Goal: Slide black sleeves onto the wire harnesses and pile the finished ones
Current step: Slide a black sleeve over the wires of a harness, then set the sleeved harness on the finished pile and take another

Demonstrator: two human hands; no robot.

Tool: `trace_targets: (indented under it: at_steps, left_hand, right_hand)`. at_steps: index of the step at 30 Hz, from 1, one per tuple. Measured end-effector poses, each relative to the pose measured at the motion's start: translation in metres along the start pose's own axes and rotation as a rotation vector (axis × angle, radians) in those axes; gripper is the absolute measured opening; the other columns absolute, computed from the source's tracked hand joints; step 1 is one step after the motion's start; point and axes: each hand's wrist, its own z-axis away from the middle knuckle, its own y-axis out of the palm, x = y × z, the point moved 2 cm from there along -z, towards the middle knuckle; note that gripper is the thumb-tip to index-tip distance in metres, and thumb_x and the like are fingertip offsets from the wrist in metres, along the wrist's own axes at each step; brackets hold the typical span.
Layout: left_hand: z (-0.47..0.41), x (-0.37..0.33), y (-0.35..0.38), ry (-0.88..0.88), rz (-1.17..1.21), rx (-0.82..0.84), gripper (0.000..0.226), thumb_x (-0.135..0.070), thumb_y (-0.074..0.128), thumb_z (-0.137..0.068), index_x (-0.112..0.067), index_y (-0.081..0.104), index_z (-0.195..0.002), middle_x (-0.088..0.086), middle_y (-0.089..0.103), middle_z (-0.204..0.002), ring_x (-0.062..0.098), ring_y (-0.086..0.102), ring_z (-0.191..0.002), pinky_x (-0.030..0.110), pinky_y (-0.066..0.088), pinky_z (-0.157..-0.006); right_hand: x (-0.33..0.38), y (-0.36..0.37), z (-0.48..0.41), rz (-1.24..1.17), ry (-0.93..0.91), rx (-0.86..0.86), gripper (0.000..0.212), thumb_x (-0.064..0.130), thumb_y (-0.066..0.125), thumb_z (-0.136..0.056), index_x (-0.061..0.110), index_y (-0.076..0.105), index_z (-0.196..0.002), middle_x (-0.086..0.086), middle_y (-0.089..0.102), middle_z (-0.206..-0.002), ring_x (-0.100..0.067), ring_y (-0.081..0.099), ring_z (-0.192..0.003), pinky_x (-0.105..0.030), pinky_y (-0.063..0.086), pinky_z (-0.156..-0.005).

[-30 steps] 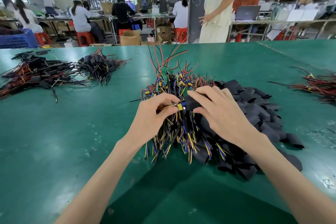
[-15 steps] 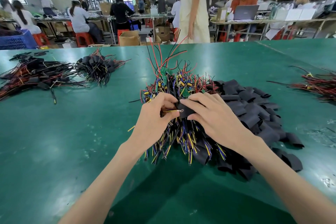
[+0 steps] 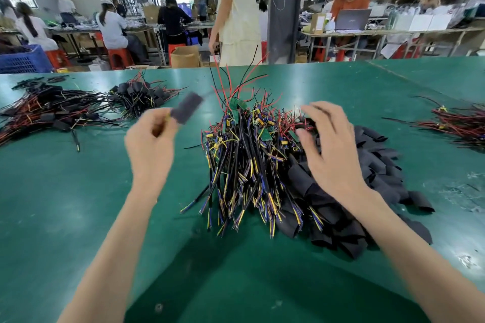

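Black sleeve (image 3: 187, 107), blurred, on a harness pinched between thumb and curled fingers of left hand (image 3: 149, 144), raised at 10 o'clock from the central heap of bare harnesses (image 3: 249, 160). Right hand (image 3: 333, 149) over that heap's 3 o'clock edge, fingers spread wide, holding nothing. Loose sleeves (image 3: 380, 165) piled at 4 o'clock, touching the wires. Finished pile (image 3: 139, 97) well apart at 10 o'clock on green table (image 3: 65, 204).

Green table (image 3: 65, 217); beyond it a blue crate (image 3: 23, 60), red stools (image 3: 119, 56), a cardboard box (image 3: 185, 56), a laptop (image 3: 351, 19)
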Motion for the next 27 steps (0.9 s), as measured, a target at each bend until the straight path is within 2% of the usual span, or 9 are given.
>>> trace_targets:
  at_steps: [3, 6, 10, 14, 16, 18, 20, 23, 27]
  left_hand:
    - [-0.013, 0.044, -0.019, -0.238, -0.263, -0.140, 0.018, -0.013, 0.058, -0.088, -0.007, 0.069, -0.100, 0.010, 0.064, -0.082, 0.027, 0.057, -0.081, 0.033, 0.038, -0.073]
    - [-0.004, 0.079, -0.023, -0.462, -0.538, -0.064, 0.023, -0.009, 0.051, -0.087, -0.002, 0.067, -0.103, 0.026, 0.064, -0.099, 0.044, 0.054, -0.099, 0.041, 0.044, -0.084]
    - [0.007, 0.092, -0.023, -0.565, -0.799, 0.116, 0.037, -0.032, 0.052, -0.093, 0.004, 0.060, -0.095, 0.028, 0.061, -0.101, 0.044, 0.054, -0.098, 0.039, 0.043, -0.078]
    - [0.007, 0.079, -0.021, -0.545, -1.029, 0.185, 0.049, -0.042, 0.046, -0.095, 0.004, 0.057, -0.110, 0.027, 0.051, -0.118, 0.037, 0.040, -0.115, 0.038, 0.032, -0.091]
    - [0.001, 0.060, -0.015, -0.419, -0.958, 0.112, 0.040, -0.029, 0.056, -0.090, 0.003, 0.054, -0.115, 0.026, 0.047, -0.121, 0.037, 0.038, -0.117, 0.041, 0.031, -0.095]
    - [-0.003, 0.034, 0.000, -0.200, -0.677, 0.083, 0.029, -0.017, 0.056, -0.088, -0.004, 0.058, -0.114, 0.020, 0.055, -0.119, 0.035, 0.045, -0.114, 0.041, 0.035, -0.096]
    - [-0.002, 0.006, 0.023, -0.093, -0.369, 0.140, 0.019, -0.015, 0.055, -0.089, -0.009, 0.065, -0.105, 0.008, 0.066, -0.107, 0.024, 0.057, -0.100, 0.030, 0.041, -0.092]
    - [-0.002, -0.023, 0.063, -0.112, -0.210, 0.230, 0.018, -0.025, 0.058, -0.090, -0.012, 0.067, -0.099, -0.002, 0.067, -0.098, 0.014, 0.059, -0.093, 0.022, 0.039, -0.082]
    - [-0.009, -0.029, 0.094, -0.222, -0.238, 0.282, 0.037, -0.035, 0.064, -0.086, -0.010, 0.061, -0.113, 0.005, 0.064, -0.108, 0.022, 0.057, -0.106, 0.031, 0.044, -0.092]
  right_hand:
    - [-0.018, -0.001, -0.003, 0.012, 0.130, -0.034, 0.027, 0.006, 0.057, -0.089, 0.004, 0.058, -0.115, -0.016, 0.054, -0.111, -0.035, 0.051, -0.102, -0.046, 0.039, -0.086]
    - [-0.033, 0.002, -0.002, 0.046, 0.240, 0.022, 0.020, 0.002, 0.055, -0.087, 0.005, 0.062, -0.105, -0.014, 0.056, -0.105, -0.035, 0.051, -0.100, -0.045, 0.038, -0.085]
    - [-0.041, 0.008, 0.002, 0.090, 0.309, 0.107, 0.016, 0.001, 0.055, -0.086, 0.007, 0.066, -0.095, -0.012, 0.060, -0.102, -0.034, 0.050, -0.100, -0.046, 0.039, -0.086]
    - [-0.043, 0.010, 0.003, 0.126, 0.324, 0.193, 0.019, 0.000, 0.053, -0.085, 0.009, 0.068, -0.095, -0.010, 0.062, -0.100, -0.033, 0.050, -0.099, -0.046, 0.040, -0.085]
    - [-0.043, 0.010, 0.002, 0.132, 0.316, 0.222, 0.021, 0.001, 0.052, -0.085, 0.010, 0.068, -0.094, -0.008, 0.062, -0.097, -0.032, 0.051, -0.097, -0.045, 0.040, -0.085]
    - [-0.042, 0.011, 0.003, 0.140, 0.304, 0.243, 0.021, 0.002, 0.052, -0.084, 0.012, 0.068, -0.094, -0.006, 0.063, -0.096, -0.030, 0.051, -0.096, -0.044, 0.040, -0.084]
    - [-0.040, 0.013, 0.004, 0.154, 0.290, 0.251, 0.021, 0.002, 0.053, -0.084, 0.012, 0.068, -0.093, -0.004, 0.063, -0.094, -0.029, 0.051, -0.095, -0.041, 0.038, -0.082]
    - [-0.036, 0.017, 0.006, 0.141, 0.266, 0.249, 0.020, 0.002, 0.054, -0.082, 0.012, 0.068, -0.091, -0.004, 0.063, -0.091, -0.029, 0.052, -0.092, -0.041, 0.038, -0.081]
    - [-0.036, 0.021, 0.010, 0.159, 0.265, 0.285, 0.021, 0.004, 0.053, -0.083, 0.015, 0.068, -0.092, -0.001, 0.062, -0.092, -0.026, 0.051, -0.095, -0.039, 0.034, -0.083]
